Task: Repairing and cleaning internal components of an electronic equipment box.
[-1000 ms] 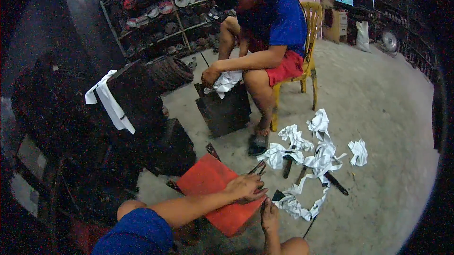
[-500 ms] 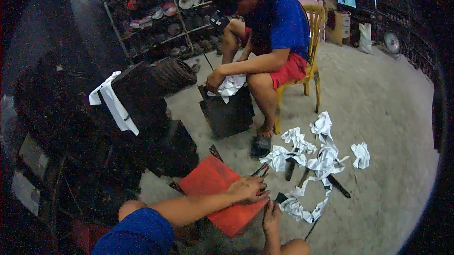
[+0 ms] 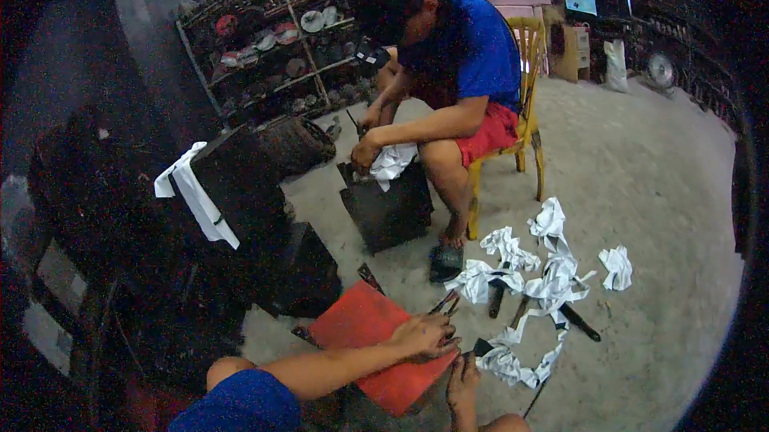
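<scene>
A flat red sheet or board point(image 3: 356, 320) is tilted in front of me, with dark strips showing at its far corners. My left hand point(image 3: 424, 337) lies over its right part, fingers curled down near the edge. Just beyond the knuckles, a dark metal tool with two arms point(image 3: 450, 304) pokes out. At the sheet's right corner, my right hand point(image 3: 462, 384) is closed, its fingertips close to the left hand. What either hand grips is too small and dark to make out. Beside them lies crumpled white cloth point(image 3: 501, 360) with a black patch.
White cloth scraps point(image 3: 553, 280) and dark flat bars point(image 3: 578, 322) lie on the floor at right. Across from me a person in blue point(image 3: 481, 47) sits on a yellow chair point(image 3: 529, 127), handling white cloth over a dark block point(image 3: 392, 211). Dark bulky objects point(image 3: 296, 272) crowd the left.
The whole scene sits slightly lower in the picture. My hands stay at the sheet's right corner. The seated person's hands have shifted over the cloth, both now near a thin dark tool.
</scene>
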Tool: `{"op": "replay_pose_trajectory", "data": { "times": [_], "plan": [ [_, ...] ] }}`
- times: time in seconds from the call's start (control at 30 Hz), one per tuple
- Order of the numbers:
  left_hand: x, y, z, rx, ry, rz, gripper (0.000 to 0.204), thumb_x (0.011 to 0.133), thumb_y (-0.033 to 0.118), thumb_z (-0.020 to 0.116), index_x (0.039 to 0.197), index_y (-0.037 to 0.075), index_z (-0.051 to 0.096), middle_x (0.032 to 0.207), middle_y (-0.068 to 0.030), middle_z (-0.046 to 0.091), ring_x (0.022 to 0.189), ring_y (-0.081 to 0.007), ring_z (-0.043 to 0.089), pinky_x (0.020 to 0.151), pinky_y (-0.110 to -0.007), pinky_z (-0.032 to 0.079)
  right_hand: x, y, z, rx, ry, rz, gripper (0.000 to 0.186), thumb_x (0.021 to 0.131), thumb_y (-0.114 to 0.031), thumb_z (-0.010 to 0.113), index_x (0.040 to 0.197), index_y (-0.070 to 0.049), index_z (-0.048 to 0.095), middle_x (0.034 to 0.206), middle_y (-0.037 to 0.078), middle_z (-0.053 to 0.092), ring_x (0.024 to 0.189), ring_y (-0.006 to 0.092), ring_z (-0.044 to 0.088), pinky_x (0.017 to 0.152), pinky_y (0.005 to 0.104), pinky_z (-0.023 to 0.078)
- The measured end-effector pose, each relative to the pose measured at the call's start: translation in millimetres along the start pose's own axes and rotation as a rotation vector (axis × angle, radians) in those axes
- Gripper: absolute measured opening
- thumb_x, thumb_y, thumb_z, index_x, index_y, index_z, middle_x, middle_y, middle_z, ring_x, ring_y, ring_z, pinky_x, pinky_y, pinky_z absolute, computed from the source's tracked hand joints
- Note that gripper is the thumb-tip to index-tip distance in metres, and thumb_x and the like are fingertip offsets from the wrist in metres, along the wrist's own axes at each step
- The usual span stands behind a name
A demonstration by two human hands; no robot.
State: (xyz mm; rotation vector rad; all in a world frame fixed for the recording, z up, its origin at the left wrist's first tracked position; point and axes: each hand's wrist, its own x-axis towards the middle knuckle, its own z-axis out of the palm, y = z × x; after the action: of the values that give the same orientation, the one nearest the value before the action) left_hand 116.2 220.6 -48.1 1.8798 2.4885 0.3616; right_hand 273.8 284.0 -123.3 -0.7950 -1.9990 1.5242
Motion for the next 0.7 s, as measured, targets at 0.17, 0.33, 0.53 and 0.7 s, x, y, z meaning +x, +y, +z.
{"op": "replay_pose_trajectory", "data": {
  "times": [0.17, 0.33, 0.53, 0.7],
  "plan": [
    [1, -5, 1, 0.005, -0.053, -0.021, 0.042, 0.088, 0.045, 0.052, 0.08, 0.005, 0.061, 0.087, -0.0148, 0.058, 0.087, -0.0323, 0.06, 0.078, -0.043, 0.048, 7, -5, -8, 0.062, -0.134, 0.071, 0.042, 0.097, -0.029, 0.041, 0.11, 0.008, 0.055, 0.099, 0.03, 0.059, 0.089, 0.0443, 0.057, 0.082, 0.0452, 0.044],
    [2, -1, -2, -0.01, -0.052, -0.009, 0.041, 0.088, 0.044, 0.052, 0.083, 0.004, 0.062, 0.093, -0.0172, 0.059, 0.09, -0.0344, 0.059, 0.08, -0.045, 0.048, -6, -5, 0, -0.087, 0.036, -0.04, 0.045, 0.097, -0.031, 0.041, 0.112, 0.009, 0.055, 0.104, 0.031, 0.059, 0.095, 0.0446, 0.057, 0.085, 0.0437, 0.044],
    [0, -21, 19, -0.002, -0.293, -0.207, 0.047, 0.085, 0.049, 0.054, 0.108, 0.008, 0.064, 0.112, -0.0182, 0.06, 0.102, -0.0356, 0.057, 0.085, -0.048, 0.047, 2, 2, -9, 0.071, -0.17, 0.109, 0.041, 0.096, -0.034, 0.043, 0.102, 0.003, 0.058, 0.089, 0.029, 0.061, 0.085, 0.0425, 0.06, 0.076, 0.0439, 0.047],
    [8, 6, -16, 0.076, -0.172, -0.118, 0.036, 0.085, 0.038, 0.056, 0.098, 0.006, 0.067, 0.097, -0.0178, 0.059, 0.092, -0.0358, 0.057, 0.081, -0.045, 0.046, 3, -3, 5, -0.234, 0.027, 0.117, 0.034, 0.096, -0.031, 0.046, 0.111, -0.002, 0.053, 0.082, 0.027, 0.06, 0.08, 0.0431, 0.06, 0.071, 0.0474, 0.047]
  ]
}}
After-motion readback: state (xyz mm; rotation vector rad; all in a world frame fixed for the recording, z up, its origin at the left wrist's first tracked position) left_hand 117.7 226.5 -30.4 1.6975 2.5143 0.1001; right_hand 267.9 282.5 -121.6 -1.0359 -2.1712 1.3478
